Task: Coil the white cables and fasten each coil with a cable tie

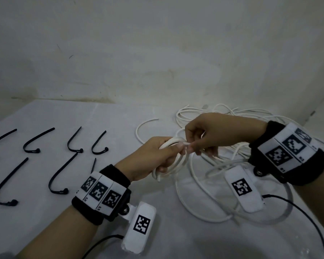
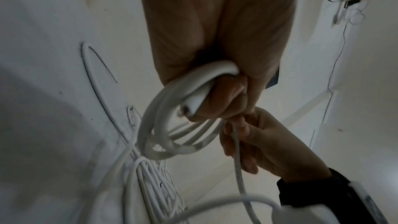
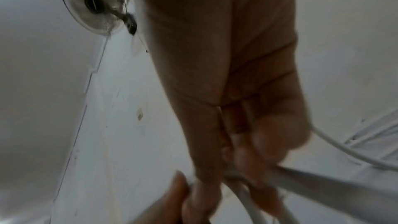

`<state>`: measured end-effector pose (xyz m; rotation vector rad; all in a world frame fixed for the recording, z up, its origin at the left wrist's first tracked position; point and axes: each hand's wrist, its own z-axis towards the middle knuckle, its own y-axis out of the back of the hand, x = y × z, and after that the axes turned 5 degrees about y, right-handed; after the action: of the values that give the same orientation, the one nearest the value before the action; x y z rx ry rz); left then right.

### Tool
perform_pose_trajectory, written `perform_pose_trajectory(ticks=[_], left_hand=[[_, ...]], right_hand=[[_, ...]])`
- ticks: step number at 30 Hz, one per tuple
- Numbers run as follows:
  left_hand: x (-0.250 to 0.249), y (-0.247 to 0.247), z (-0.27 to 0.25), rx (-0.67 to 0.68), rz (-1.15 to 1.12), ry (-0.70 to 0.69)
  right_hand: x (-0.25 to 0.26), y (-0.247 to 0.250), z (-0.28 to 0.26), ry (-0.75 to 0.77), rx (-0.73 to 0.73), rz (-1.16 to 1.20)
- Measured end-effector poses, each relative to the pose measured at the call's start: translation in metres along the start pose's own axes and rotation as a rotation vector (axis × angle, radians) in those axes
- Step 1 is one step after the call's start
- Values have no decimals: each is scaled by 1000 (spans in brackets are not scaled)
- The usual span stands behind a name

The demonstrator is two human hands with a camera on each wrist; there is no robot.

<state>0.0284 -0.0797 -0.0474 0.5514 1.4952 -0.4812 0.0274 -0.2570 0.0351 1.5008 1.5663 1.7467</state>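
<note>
left hand (image 1: 148, 157) gripping coil (image 1: 173, 161), palm hiding loops

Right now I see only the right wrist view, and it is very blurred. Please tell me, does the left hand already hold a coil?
Observer: Yes. The left hand grips a coil of several loops.
Operator: Is any tie on it?
Observer: I see none. The black cable ties lie on the table, left of that hand.
Operator: Is much cable loose?
Observer: Yes, a tangled pile lies on the table under the right hand, which pinches the cable beside the coil.
</note>
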Motion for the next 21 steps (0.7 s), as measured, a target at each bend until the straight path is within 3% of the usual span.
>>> perform_pose_trajectory(ticks=[4,12,17,21], left_hand=[[2,-8,6,-140,-102,14],[0,6,12,-443,-368,-88],[-4,23,10,-449,-522,-150],[-6,39,8,-343,-703,-161]], right_hand=[[-5,-1,12,-92,-176,-39],[-11,-9,11,-49,-435,-98],[-20,-2,-8,91,-433,33],[-40,7,-26,202,-567,116]])
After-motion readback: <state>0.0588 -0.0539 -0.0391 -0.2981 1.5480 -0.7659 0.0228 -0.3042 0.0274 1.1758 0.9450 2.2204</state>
